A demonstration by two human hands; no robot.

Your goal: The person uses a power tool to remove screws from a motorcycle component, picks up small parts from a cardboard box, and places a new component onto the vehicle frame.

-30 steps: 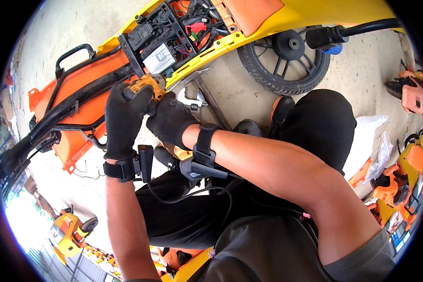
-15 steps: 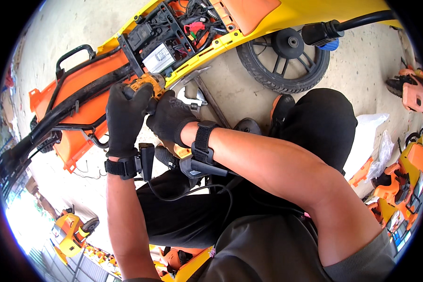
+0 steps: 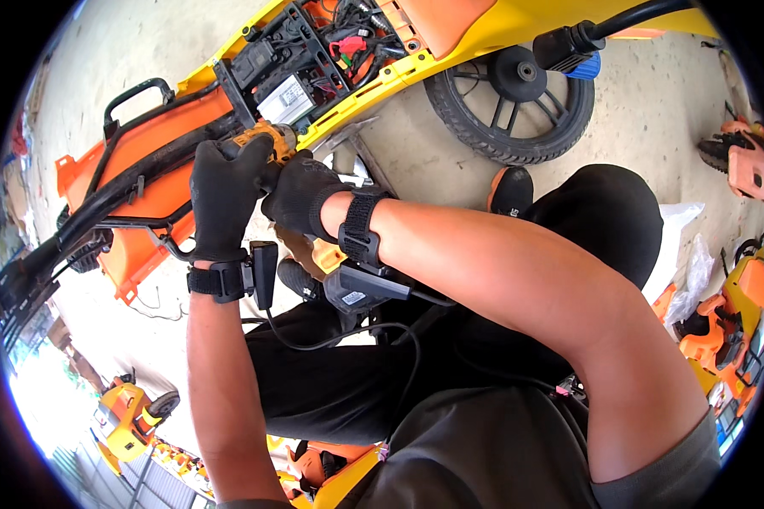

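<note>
My gloved left hand [image 3: 229,187] is closed on the top and back of a yellow-and-black power drill [image 3: 267,146]. My gloved right hand [image 3: 301,195] grips the drill just below, toward its handle, which my fingers partly hide. The drill's front is against the lower edge of an open yellow vehicle body [image 3: 339,119], beside a black frame tube [image 3: 102,212]; its tip cannot be made out. Inside the body show a silver box [image 3: 286,100] and tangled cables [image 3: 361,51]. Metal tools [image 3: 352,144] lie on the floor behind my right hand.
An orange panel [image 3: 127,157] lies along the left of the body. A black wheel [image 3: 505,119] is under it at the right. My bent right knee [image 3: 607,212] is close by. Other yellow and orange vehicles [image 3: 132,420] and plastic wrap [image 3: 688,280] surround me.
Both hands and the drill have shifted slightly upward, still gripping. My right forearm has lifted, and my right knee has moved a little to the right.
</note>
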